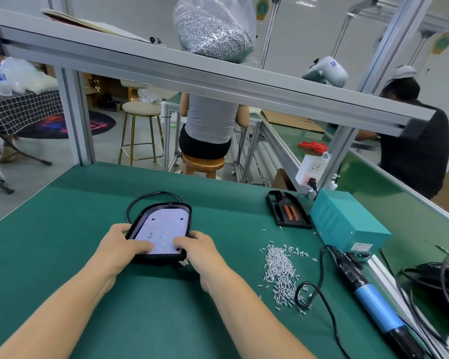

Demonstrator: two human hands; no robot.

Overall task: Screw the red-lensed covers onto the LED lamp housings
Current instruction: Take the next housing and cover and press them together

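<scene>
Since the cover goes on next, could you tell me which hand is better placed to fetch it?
The right hand, probably: the red-lensed cover lies on the mat to the right of the lamp housing, while the left hand sits on the far side.

No text reads clearly; the label on the teal power box (363, 246) is too blurred.

A single wide-angle head view is looking forward and down over the green table (62, 229), sitting close above both forearms; its upper half is taking in the shelf rail (218, 81) and the room beyond.
</scene>
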